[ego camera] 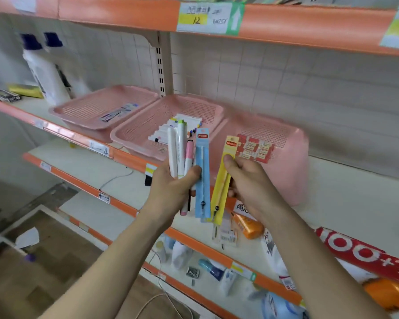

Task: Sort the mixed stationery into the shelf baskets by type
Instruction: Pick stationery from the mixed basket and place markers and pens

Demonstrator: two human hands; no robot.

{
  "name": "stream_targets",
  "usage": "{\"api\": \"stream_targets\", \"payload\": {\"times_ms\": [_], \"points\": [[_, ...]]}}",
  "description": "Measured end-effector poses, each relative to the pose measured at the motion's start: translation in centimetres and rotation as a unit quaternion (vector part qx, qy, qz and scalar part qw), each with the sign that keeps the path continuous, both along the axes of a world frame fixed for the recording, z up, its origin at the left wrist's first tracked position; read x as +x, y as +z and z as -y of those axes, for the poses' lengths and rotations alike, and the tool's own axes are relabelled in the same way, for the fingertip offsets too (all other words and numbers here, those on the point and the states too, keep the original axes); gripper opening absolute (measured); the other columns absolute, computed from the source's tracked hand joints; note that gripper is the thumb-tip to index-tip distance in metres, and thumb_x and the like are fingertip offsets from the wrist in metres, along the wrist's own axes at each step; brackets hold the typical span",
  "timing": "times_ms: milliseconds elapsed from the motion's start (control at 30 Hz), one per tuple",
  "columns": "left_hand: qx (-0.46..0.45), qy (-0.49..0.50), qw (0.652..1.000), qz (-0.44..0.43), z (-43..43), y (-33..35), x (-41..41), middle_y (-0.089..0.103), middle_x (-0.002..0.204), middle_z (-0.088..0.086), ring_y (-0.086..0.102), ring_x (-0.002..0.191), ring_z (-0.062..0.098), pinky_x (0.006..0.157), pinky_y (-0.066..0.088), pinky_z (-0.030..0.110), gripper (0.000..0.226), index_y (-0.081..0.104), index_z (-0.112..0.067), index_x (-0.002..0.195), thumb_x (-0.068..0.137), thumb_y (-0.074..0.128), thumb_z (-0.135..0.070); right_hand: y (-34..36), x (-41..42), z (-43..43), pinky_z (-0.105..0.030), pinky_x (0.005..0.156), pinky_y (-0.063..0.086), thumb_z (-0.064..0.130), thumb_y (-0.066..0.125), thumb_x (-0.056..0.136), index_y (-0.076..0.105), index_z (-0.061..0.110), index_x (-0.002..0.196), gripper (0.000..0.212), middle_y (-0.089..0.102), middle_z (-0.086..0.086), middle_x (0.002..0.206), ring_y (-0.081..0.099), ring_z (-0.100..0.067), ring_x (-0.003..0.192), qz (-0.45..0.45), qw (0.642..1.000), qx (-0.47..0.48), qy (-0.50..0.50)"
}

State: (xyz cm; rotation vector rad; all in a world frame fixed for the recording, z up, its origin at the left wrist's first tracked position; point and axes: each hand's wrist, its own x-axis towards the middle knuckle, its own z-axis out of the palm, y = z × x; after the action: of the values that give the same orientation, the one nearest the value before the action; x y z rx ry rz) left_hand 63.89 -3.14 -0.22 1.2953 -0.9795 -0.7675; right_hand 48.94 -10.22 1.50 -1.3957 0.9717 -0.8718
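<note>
**Item.** The yellow pack (222, 187) is a long, flat carded pen pack. It is judged light, thin and easily bent, with a slick film face. It is best taken across its width near mid-length, thumb on the face, so that it neither swings nor slips.

**Grip.** The pack is held upright, slightly tilted, in the right hand (251, 185). The thumb is pressed on the upper face and the fingers are curled behind. The header card projects above the grip and the lower half hangs below it.

**Other hand.** A matching blue pack (203, 173) is held just beside the yellow one; contact between them cannot be determined. The left hand (171, 187) is closed round a mixed bundle of the blue pack, white markers (176, 148) and a pink pen (189, 155), all upright. The bundle is judged loose and liable to fan out.

**Surroundings.** Three pink baskets are set side by side on the shelf (332, 180).
- Pen packs (120, 111) are seen in the left basket (88, 107).
- Loose markers (161, 132) are seen in the middle basket (134, 132).
- Erasers (255, 148) are seen in the right basket (295, 162).

The yellow pack is held in front of the right basket. The left basket is judged to be its proper place. Fine detail is blurred.
</note>
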Motion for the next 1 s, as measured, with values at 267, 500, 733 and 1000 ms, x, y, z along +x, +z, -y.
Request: {"api": "stream_targets", "payload": {"times_ms": [267,500,733,1000], "points": [[-0.001,0.045,0.999,0.008,3.0,0.6,7.9,0.06,0.057,0.005,0.047,0.036,0.028,0.031,0.038,0.028,0.015,0.058,-0.009,0.09,0.096,0.064,-0.021,0.9,6.7,4.1,-0.022,0.051,0.049,0.025,0.047,0.104,0.062,0.009,0.096,0.024,0.058,-0.006,0.073,0.053,-0.015,0.058,0.018,0.997,0.061,0.046],[-0.023,0.043,0.999,-0.011,5.3,0.6,16.8,0.061,0.053,0.002,0.052,0.033,0.019,0.034,0.04,0.023,0.013,0.058,-0.009,0.086,0.095,0.065,-0.015,1.4,14.6,6.2,-0.021,0.048,0.047,0.011,0.053,0.101,0.068,0.002,0.089,0.022,0.063,0.001,0.061,0.054,-0.012,0.052,0.034,0.998,0.033,0.041],[-0.031,-0.037,0.998,-0.028,8.1,0.2,29.8,0.063,0.061,0.008,0.055,0.045,0.029,0.038,0.046,0.034,0.012,0.061,-0.005,0.091,0.095,0.065,-0.015,0.8,26.4,7.5,-0.019,0.049,0.045,0.008,0.061,0.096,0.071,0.009,0.079,0.019,0.066,0.0,0.064,0.055,-0.009,0.052,0.041,0.997,-0.021,-0.056],[-0.008,-0.094,0.995,-0.02,9.5,1.2,45.3,0.067,0.071,0.002,0.068,0.069,0.027,0.059,0.059,0.055,0.006,0.069,-0.025,0.081,0.084,0.074,-0.026,1.0,39.9,6.7,-0.018,0.047,0.046,0.009,0.068,0.091,0.075,0.015,0.068,0.025,0.066,0.0,0.061,0.059,-0.01,0.051,0.029,0.987,0.01,-0.157]]}}
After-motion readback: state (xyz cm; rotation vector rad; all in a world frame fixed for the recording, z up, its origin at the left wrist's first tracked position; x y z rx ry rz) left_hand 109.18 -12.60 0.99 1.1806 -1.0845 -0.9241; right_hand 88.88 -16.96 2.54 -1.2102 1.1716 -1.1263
